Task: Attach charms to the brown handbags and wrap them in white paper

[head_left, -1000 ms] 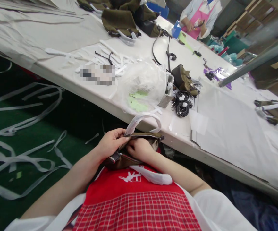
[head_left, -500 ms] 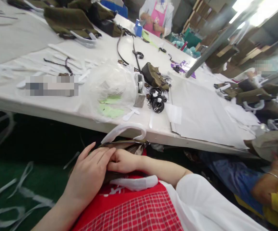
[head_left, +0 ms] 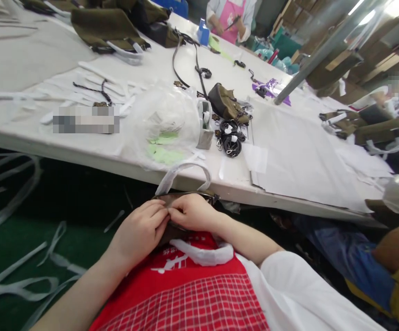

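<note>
A brown bag (head_left: 206, 196) with a zipped-looking top edge rests in my lap, against the table's front edge. Its far handle (head_left: 185, 169) is wrapped in white and arches up over the tabletop; the near handle (head_left: 206, 254), wrapped likewise, lies on my red apron. My left hand (head_left: 139, 234) pinches the bag's top from the left, fingers bent. Close against it, my right hand (head_left: 194, 212) is closed on the same part, thumb and fingertips together. Between the fingertips the detail is too small to make out, and the hands hide most of the bag's body.
On the white table (head_left: 289, 170) lie a clear plastic bag (head_left: 164, 119) with green slips, coiled black straps (head_left: 232, 138) and a small olive pouch (head_left: 225, 103). A metal pole (head_left: 323, 59) rises behind. White strips (head_left: 20, 287) litter the green floor. Co-workers sit right and stand across.
My hands have shifted from lying overlapped to meeting fingertip to fingertip at the bag's top. The right hand has risen slightly. The view has shifted a little.
</note>
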Tool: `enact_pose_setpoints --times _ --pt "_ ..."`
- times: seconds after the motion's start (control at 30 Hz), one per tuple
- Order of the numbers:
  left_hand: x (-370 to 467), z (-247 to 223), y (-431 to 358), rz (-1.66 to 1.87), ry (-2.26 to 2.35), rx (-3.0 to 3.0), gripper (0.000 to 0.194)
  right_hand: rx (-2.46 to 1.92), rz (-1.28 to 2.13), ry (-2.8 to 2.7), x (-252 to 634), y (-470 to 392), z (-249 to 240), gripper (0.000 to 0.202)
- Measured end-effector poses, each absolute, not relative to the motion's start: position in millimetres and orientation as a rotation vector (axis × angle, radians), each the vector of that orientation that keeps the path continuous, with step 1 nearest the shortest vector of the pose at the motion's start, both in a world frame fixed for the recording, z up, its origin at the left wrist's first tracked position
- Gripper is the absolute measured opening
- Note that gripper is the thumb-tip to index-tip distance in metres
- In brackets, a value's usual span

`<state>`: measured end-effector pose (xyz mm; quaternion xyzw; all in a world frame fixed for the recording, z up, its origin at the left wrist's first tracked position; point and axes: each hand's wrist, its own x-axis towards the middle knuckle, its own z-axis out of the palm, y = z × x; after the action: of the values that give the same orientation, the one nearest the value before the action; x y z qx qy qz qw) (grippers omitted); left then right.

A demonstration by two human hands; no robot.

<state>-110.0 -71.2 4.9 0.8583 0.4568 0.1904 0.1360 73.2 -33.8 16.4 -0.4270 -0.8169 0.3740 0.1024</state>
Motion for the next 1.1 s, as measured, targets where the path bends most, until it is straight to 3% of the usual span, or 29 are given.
enact_pose_setpoints --times 0.13,0.23,0.3,0.43,0.53,0.67,0.8,0.97,1.1 --pt "-110 -1 -72 0.699 1.344 2.492 0.029 -1.087 0.568 -2.582 76 -34 37 0.023" --pt "-114 18 -81 0.818 1.236 2.485 0.023 -1.017 0.453 -2.49 84 -26 49 0.034" --pt "-121 40 -88 0.905 1.112 2.49 0.019 -0.978 0.58 -2.481 89 -20 48 0.039" --pt "-132 64 -87 1.007 1.027 2.507 0.017 -0.801 1.22 -2.433 91 -20 13 0.044" --pt "-120 44 -68 0.898 1.141 2.479 0.018 -0.949 1.506 -2.264 91 -26 -32 0.042" --pt "-88 8 -37 0.766 1.294 2.301 0.03 -1.177 1.601 -2.15 108 -24 -63 0.038" --pt "-74 3 -26 0.715 1.288 2.208 0.033 -1.199 1.277 -2.089 152 -18 -46 0.037" --pt "-74 2 -30 0.789 1.308 2.131 0.03 -1.69 0.55 -1.962 213 12 -31 0.019" --pt "-74 -3 -31 0.802 1.332 2.096 0.029 -2.003 0.3 -2.238 231 41 -41 0.019"
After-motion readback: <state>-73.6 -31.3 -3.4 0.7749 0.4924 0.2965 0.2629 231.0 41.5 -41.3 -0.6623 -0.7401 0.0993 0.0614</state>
